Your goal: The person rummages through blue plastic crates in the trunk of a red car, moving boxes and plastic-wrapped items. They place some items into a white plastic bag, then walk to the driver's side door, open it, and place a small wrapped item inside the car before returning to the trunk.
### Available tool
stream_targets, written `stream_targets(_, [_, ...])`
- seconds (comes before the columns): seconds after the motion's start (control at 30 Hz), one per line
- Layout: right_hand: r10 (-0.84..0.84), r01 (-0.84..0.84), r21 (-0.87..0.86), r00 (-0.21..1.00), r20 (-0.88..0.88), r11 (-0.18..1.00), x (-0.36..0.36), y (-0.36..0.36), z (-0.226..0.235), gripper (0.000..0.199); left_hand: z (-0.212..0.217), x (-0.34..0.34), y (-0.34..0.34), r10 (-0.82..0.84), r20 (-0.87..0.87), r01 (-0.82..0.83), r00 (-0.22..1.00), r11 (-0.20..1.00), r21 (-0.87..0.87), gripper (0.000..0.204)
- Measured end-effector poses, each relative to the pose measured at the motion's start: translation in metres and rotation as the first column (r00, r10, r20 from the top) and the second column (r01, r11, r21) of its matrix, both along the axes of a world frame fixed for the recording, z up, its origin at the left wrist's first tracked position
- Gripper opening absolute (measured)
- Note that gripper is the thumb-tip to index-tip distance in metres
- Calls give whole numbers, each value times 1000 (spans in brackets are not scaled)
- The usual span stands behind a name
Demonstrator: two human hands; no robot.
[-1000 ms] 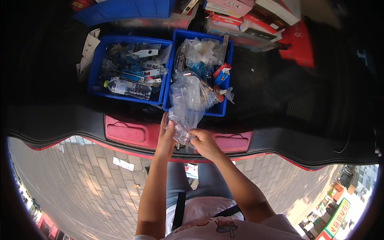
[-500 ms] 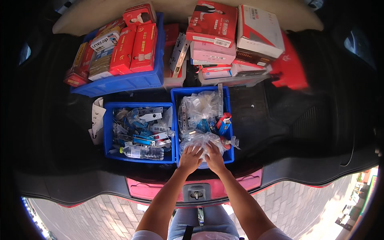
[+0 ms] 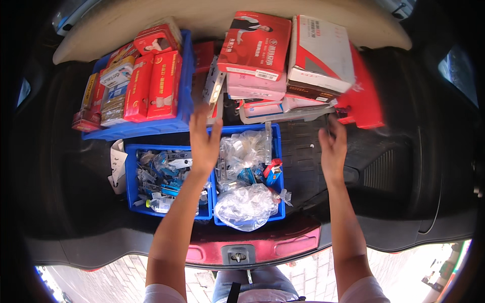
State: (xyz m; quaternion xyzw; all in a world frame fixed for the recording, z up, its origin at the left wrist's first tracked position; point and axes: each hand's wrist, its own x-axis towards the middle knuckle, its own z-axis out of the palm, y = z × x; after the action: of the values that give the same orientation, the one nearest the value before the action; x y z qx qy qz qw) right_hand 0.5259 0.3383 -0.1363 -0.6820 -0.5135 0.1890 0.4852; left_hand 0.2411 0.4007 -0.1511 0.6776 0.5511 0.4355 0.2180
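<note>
My left hand [image 3: 204,149] is above the gap between two blue bins, near the clear tub holding metal strips. Its fingers are spread and slightly blurred, with nothing in them. My right hand [image 3: 333,151] reaches toward the right end of the stacked cartons, beside the clear tray [image 3: 283,116] under them. Its fingers are apart and I see nothing held. A crumpled clear plastic bag [image 3: 247,206] lies at the near end of the right blue bin [image 3: 277,146]. Metal strips, more bags and a small red-and-blue box [image 3: 273,172] share that bin.
The left blue bin [image 3: 131,177] holds loose hardware and a water bottle [image 3: 160,205]. Behind it stands a blue crate [image 3: 186,96] of red boxes. A red carton [image 3: 257,45] and a white-and-red carton [image 3: 321,50] top the stack. The pink trunk sill [image 3: 298,245] is nearest me.
Both hands have left the plastic bag and moved forward and apart, left hand toward the crate, right hand toward the carton stack. The view has shifted slightly.
</note>
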Motion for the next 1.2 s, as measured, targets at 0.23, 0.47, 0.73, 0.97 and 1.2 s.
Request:
stream_targets(0.23, [-298, 154, 317, 827, 477, 936, 48, 152, 12, 51, -9, 63, 146, 233, 566, -87, 791, 958, -273, 40])
stream_targets(0.47, [-216, 71, 276, 813, 540, 958, 60, 152, -7, 47, -9, 84, 95, 248, 422, -220, 872, 969, -114, 30])
stream_targets(0.73, [-241, 84, 293, 797, 554, 952, 14, 130, 6, 49, -127, -1, 102, 333, -223, -383, 916, 892, -240, 55])
stream_targets(0.97, [-323, 49, 379, 629, 707, 924, 13, 143, -38, 41, -135, -1, 142, 136, -431, -335, 892, 839, -429, 53])
stream_targets(1.2, [-321, 37, 381, 618, 717, 924, 13, 152, -38, 45, -147, -11, 139, 407, -310, -434, 859, 901, -20, 27])
